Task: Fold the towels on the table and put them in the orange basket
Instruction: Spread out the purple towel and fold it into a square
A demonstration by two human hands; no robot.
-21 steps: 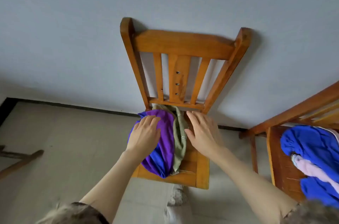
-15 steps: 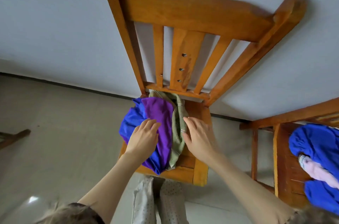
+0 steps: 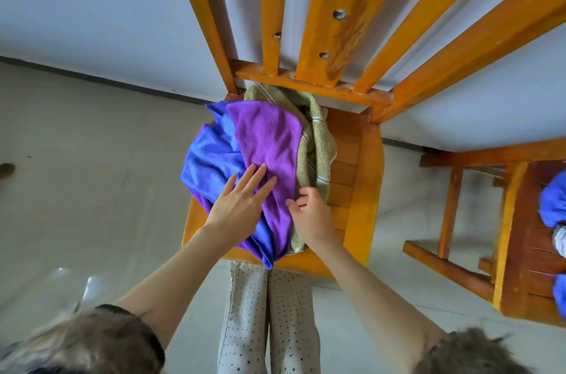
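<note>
A pile of towels lies on the seat of a wooden chair (image 3: pixel 361 159): a purple towel (image 3: pixel 269 141) on top, a blue towel (image 3: pixel 211 165) under it on the left, an olive-green towel (image 3: pixel 318 150) on the right. My left hand (image 3: pixel 242 205) rests flat with straight fingers on the purple and blue towels. My right hand (image 3: pixel 312 214) has its fingers curled at the edge where the purple towel meets the olive one; whether it pinches cloth is unclear. No orange basket is in view.
A second wooden chair (image 3: pixel 508 236) stands at the right with blue cloth (image 3: pixel 552 205) on its seat. The chair back (image 3: pixel 343 6) rises close in front of the camera. Grey floor lies to the left, and my legs in dotted trousers (image 3: pixel 266 312) stand below the seat.
The camera has come much closer to the chair. Both hands slid toward the near end of the towel pile, and my right hand moved from the bare seat onto the towels' edge.
</note>
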